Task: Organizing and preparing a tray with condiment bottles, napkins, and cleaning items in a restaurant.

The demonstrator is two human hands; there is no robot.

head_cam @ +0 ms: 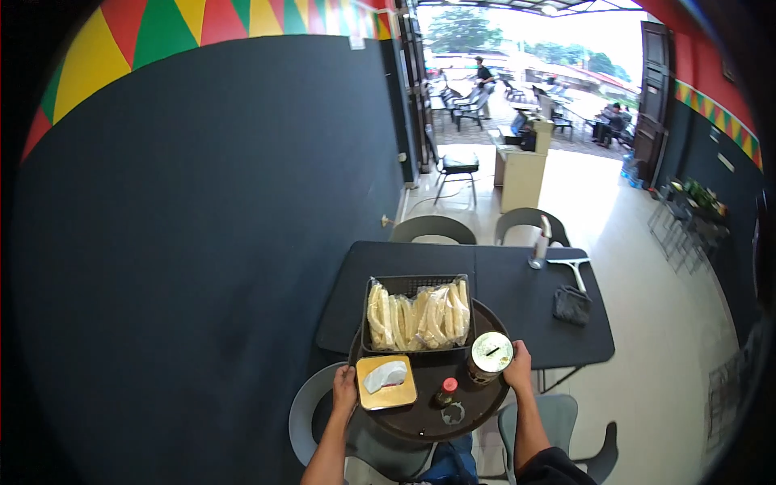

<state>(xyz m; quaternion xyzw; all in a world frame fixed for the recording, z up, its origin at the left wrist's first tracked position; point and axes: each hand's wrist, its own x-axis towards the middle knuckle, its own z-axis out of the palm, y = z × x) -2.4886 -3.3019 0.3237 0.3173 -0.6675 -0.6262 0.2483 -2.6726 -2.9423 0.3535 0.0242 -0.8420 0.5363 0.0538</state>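
A round brown serving tray (397,421) is held at its left rim by my left hand (344,387) and at its right rim by my right hand (518,365). At its far side stands a black plastic basket (418,281) with clear bags of pale, stick-shaped snacks (418,315). A yellow tissue box (388,400) with a white tissue (386,376) sticking out sits beside my left hand. Close to my right hand is a cylindrical tin (491,353) with a slotted lid. Between them stands a small dark bottle (446,393) with a red cap.
Beyond the tray, a black table (509,291) bears a spray bottle (539,245), a white squeegee (576,270) and a dark cloth (571,305). Grey chairs (539,421) surround it. A dark wall (212,242) runs along the left. People (484,76) are outside the open doorway.
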